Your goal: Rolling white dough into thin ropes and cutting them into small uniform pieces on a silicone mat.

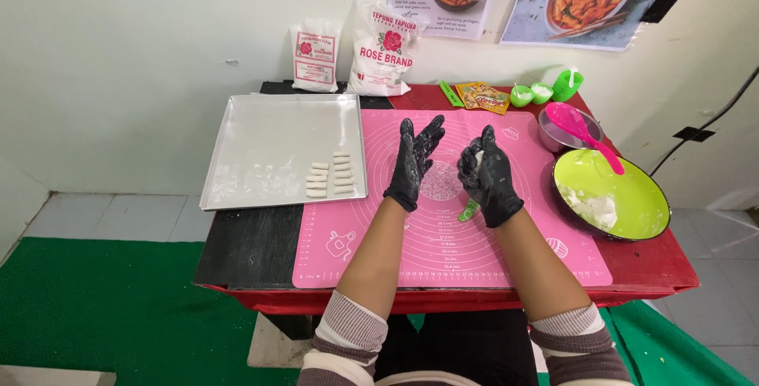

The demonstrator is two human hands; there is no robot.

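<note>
Both my hands wear black gloves and hover above a pink silicone baking mat (379,236). My right hand (489,176) is closed around a small lump of white dough (478,155). My left hand (416,161) is raised beside it, palm open and fingers spread, holding nothing. A green tool (469,210) lies on the mat just under my right hand. On the silver baking tray (261,141) to the left sit several short white dough sticks (330,175) in two columns.
A green bowl (632,188) with white dough stands at the right. Behind it are a metal bowl (553,135) with a pink spoon (585,135), small green cups (541,92), a sachet (482,97) and two flour bags (383,46) by the wall. The table's red edge (443,299) is near me.
</note>
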